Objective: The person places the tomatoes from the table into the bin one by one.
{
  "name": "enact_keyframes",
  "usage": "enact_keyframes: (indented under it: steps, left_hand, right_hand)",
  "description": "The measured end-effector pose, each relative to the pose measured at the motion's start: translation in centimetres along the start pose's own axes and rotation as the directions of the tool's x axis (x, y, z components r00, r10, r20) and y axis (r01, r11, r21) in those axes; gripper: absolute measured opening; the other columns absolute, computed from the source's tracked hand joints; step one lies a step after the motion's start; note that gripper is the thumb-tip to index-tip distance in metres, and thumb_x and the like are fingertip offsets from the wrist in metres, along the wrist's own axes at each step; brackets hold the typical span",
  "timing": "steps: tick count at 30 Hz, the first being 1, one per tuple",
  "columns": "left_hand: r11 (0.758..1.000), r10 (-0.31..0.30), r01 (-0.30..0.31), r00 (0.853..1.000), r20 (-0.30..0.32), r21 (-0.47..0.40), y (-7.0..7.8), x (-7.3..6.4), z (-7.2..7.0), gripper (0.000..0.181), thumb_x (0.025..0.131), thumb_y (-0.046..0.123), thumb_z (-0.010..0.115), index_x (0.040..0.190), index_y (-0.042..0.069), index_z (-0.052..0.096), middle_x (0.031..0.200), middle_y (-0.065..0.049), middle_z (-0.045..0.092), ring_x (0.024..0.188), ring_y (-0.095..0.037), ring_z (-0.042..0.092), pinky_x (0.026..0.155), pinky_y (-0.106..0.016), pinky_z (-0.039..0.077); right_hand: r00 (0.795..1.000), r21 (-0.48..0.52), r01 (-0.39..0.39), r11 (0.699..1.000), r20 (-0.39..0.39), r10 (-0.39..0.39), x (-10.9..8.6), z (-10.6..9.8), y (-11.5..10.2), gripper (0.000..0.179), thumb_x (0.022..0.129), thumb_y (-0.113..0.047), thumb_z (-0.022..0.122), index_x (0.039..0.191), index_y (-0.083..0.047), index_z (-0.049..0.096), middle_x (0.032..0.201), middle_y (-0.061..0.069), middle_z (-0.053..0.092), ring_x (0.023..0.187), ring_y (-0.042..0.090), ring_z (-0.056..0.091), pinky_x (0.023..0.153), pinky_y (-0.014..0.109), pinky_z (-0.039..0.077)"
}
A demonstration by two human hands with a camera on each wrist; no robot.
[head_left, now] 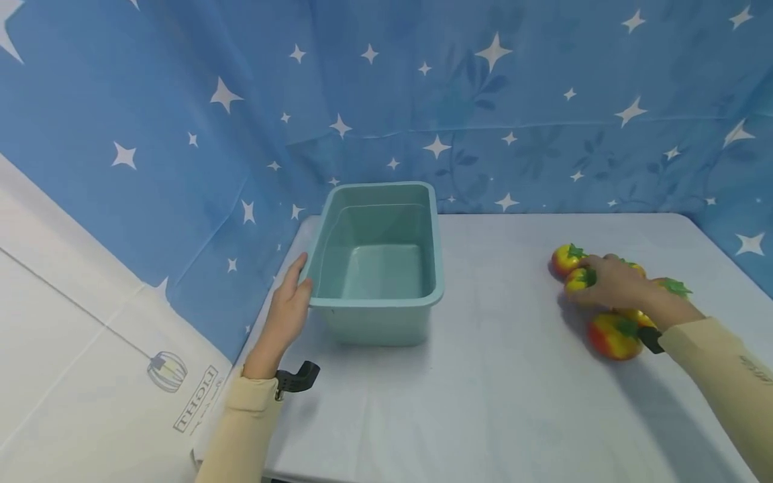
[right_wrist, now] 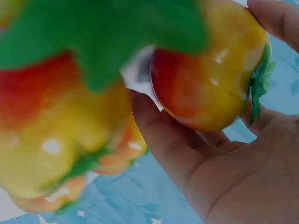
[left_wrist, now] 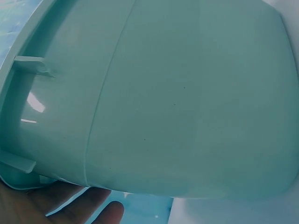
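Observation:
A teal plastic bin (head_left: 377, 325) stands on the white-covered table, its visible inside bare. My left hand (head_left: 288, 305) holds its left rim near the front corner. In the left wrist view, the fingers (left_wrist: 88, 205) reach down beside the outer wall under the rim; the thumb is hidden there. At the right, my right hand (head_left: 612, 282) grips a yellow-red toy fruit (right_wrist: 210, 70) with a green leafy top, thumb on one side and fingers on the other. Beside it, several similar toy fruits (head_left: 612, 337) sit in a cluster, partly covered by the hand and wrist.
A blue curtain (head_left: 386, 87) with white stars hangs behind the table and along the left. The white tabletop (head_left: 501, 376) stretches between bin and fruits. At the lower left hangs a white sheet (head_left: 72, 349) printed with a lamp.

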State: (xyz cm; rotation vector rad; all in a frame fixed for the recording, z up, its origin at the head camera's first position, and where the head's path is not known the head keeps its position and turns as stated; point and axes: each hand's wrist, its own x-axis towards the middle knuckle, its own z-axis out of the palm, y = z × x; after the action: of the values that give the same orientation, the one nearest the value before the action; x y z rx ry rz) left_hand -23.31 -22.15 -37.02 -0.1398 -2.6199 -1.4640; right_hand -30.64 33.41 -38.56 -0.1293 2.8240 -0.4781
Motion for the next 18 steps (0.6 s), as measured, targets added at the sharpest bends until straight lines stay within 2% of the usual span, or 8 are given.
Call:
enact_keyframes:
  steps: [4,8,12,18]
  left_hand:
    - [1.000,0.005,-0.005,1.000,-0.002,0.000,-0.1,0.1,0.1,0.058,0.104,0.032,0.030,0.158,0.022,0.014,0.154,-0.014,0.035,0.133,-0.034,0.044,0.104,-0.060,0.035]
    - [1.000,0.015,-0.015,1.000,0.003,-0.009,-0.2,0.2,0.3,0.057,0.104,0.032,0.030,0.158,0.022,0.015,0.149,-0.015,0.042,0.130,-0.033,0.046,0.105,-0.060,0.034]
    - [0.999,0.026,-0.026,1.000,0.010,-0.029,-0.2,0.3,0.7,0.057,0.104,0.033,0.030,0.158,0.024,0.015,0.150,-0.012,0.041,0.133,-0.031,0.044,0.107,-0.059,0.032]
    - [0.997,0.053,-0.051,0.998,0.019,-0.058,0.1,0.7,1.6,0.056,0.105,0.031,0.030,0.158,0.024,0.015,0.153,-0.009,0.037,0.135,-0.029,0.042,0.108,-0.057,0.032]
  right_hand:
    - [0.995,0.021,0.072,0.997,-0.070,-0.071,0.1,-1.0,-1.4,0.093,0.080,-0.053,0.074,0.139,0.009,0.035,0.117,0.035,0.038,0.091,0.042,0.050,0.064,0.045,0.053]
    - [0.984,0.025,0.117,0.993,-0.135,-0.113,0.3,-1.9,-3.8,0.088,0.083,-0.051,0.072,0.141,0.005,0.037,0.123,0.033,0.039,0.102,0.045,0.045,0.077,0.056,0.049]
    - [0.965,0.057,0.188,0.981,-0.196,-0.173,0.4,-2.6,-6.9,0.085,0.085,-0.042,0.074,0.144,0.003,0.034,0.132,0.031,0.038,0.110,0.046,0.042,0.086,0.064,0.044]
    - [0.926,0.090,0.277,0.957,-0.291,-0.241,0.4,-3.2,-12.1,0.079,0.086,-0.037,0.073,0.146,0.000,0.036,0.135,0.026,0.042,0.111,0.042,0.043,0.084,0.057,0.048]
